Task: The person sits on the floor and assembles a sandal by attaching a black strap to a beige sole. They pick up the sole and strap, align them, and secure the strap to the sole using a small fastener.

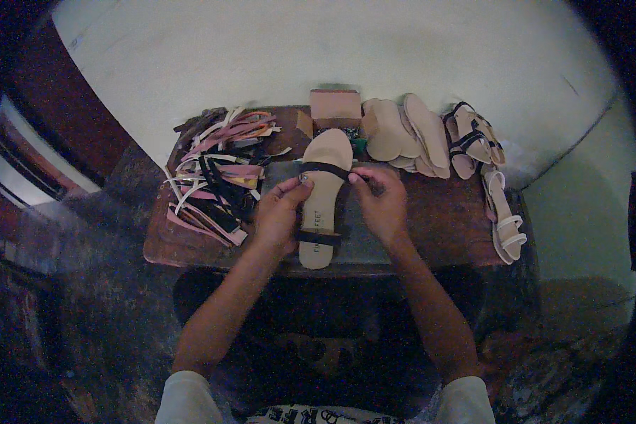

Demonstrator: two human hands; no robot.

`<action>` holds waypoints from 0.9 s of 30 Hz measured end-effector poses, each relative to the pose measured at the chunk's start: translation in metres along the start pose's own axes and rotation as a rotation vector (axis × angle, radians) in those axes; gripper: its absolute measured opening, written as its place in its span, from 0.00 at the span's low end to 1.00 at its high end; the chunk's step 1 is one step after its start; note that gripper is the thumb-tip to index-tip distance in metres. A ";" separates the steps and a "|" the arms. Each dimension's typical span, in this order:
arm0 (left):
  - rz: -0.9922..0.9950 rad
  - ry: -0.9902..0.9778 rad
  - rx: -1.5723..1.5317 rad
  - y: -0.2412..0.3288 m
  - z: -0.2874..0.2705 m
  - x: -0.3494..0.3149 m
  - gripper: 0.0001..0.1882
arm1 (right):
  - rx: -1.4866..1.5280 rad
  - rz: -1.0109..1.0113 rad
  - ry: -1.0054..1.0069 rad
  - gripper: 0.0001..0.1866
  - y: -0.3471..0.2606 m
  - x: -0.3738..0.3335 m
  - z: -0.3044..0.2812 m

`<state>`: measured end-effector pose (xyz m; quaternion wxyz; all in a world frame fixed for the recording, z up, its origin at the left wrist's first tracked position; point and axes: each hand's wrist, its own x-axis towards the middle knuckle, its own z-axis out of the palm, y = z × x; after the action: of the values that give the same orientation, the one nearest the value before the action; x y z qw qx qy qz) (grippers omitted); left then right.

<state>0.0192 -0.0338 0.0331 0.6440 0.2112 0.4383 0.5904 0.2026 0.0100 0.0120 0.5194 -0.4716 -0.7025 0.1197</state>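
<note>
A beige sandal sole [323, 194] lies lengthwise in front of me, its wide toe end pointing away. One black strap [325, 167] crosses it below the toe end, and another black strap [319, 238] crosses near the heel. My left hand [277, 212] is closed on the sole's left edge, thumb on top; a small shiny spot by the thumb is too small to name. At the right edge, my right hand [380, 200] pinches the free end of the upper strap. Both hands partly hide the strap ends.
Loose white, pink and black straps [219, 177] pile on the wooden table's [431, 230] left. Behind the sole stands an open pink-lidded box [336, 106] of small pieces. Bare soles [396, 134], black-strapped sandals [473, 138] and a white-strapped sandal [505, 219] lie right.
</note>
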 end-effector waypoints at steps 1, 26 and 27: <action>0.001 -0.018 0.001 -0.003 -0.004 0.003 0.18 | -0.009 0.054 -0.027 0.11 0.000 -0.002 0.000; 0.208 0.103 0.034 -0.017 -0.001 -0.003 0.19 | 0.636 0.493 -0.173 0.15 -0.020 0.006 -0.002; 0.203 0.105 0.015 -0.017 0.000 -0.004 0.19 | 0.644 0.499 -0.171 0.16 -0.019 0.006 -0.002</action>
<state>0.0294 -0.0406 0.0211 0.5554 0.2282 0.4520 0.6597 0.1935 0.0039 0.0290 0.5351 -0.4290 -0.5340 0.4945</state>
